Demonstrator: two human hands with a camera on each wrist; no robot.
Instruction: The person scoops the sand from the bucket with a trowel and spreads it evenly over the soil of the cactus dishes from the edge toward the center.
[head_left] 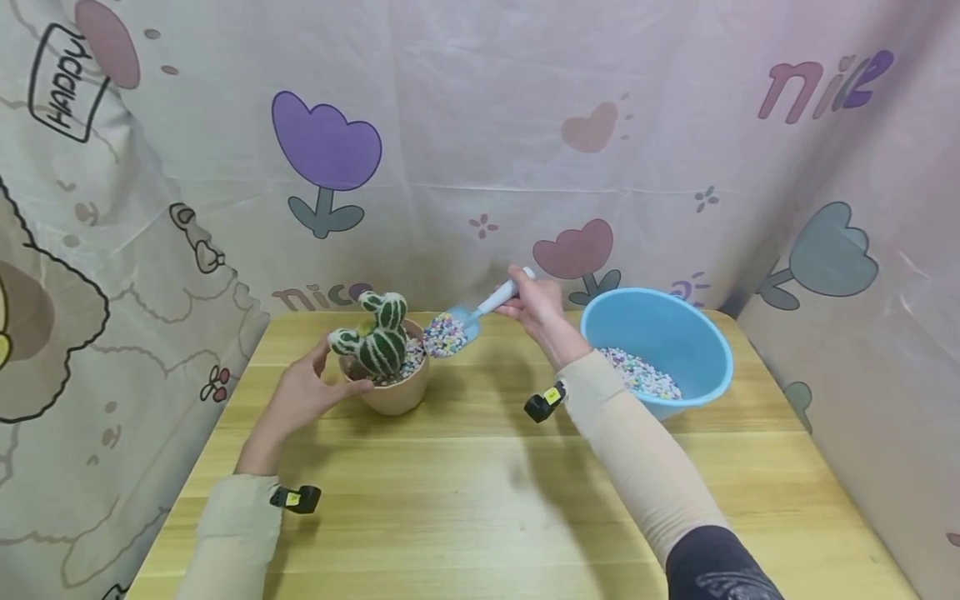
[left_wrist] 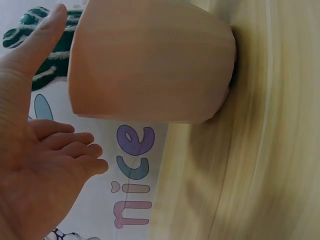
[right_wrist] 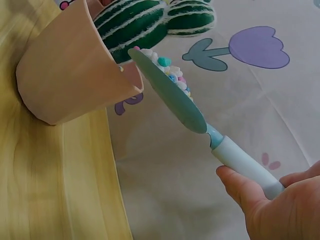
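Right of the pot (head_left: pixel 397 397), the right hand (head_left: pixel 536 304) grips a scoop (head_left: pixel 495 298) of beads (head_left: pixel 444 335), whose underside only the right wrist view shows. Left of it, the left hand (head_left: pixel 303 392) is relaxed. Table (head_left: pixel 450 500) spreads before the pot, its far edge behind.

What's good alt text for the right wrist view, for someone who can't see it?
A person's right hand holds a trowel heaped with colorful pebbles, its tip by the rim of a peach-colored pot holding a green-and-white striped cactus. The pot stands on a wooden table before a pale sheet printed with a purple flower.
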